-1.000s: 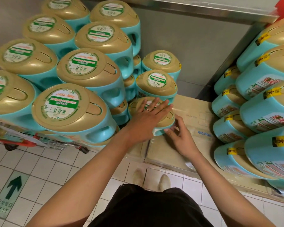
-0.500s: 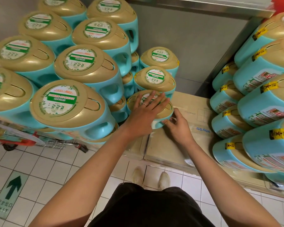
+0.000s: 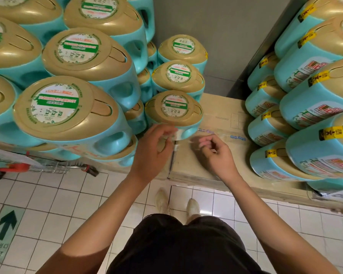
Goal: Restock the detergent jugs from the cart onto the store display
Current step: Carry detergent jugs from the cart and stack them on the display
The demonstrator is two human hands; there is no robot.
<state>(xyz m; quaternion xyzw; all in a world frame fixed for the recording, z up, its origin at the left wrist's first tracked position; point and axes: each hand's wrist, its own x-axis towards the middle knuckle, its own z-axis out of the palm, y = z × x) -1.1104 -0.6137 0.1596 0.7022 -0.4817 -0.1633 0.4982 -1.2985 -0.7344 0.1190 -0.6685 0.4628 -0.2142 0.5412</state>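
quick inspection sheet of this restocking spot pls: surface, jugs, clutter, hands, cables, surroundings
surface: cardboard cartons form the display base, with a bare patch right of the front jug
job's things: front jug stands upright on the carton, two more in a row behind it; tall jug stack on the left; taped jugs stacked on the right
clutter: nothing seen
hands: left hand has fingers curled at the front jug's base, blurred, grip unclear; right hand is loosely curled over the carton, holding nothing
cables: nothing seen
surroundings: cart at lower left, tiled floor with a green arrow sign, grey wall
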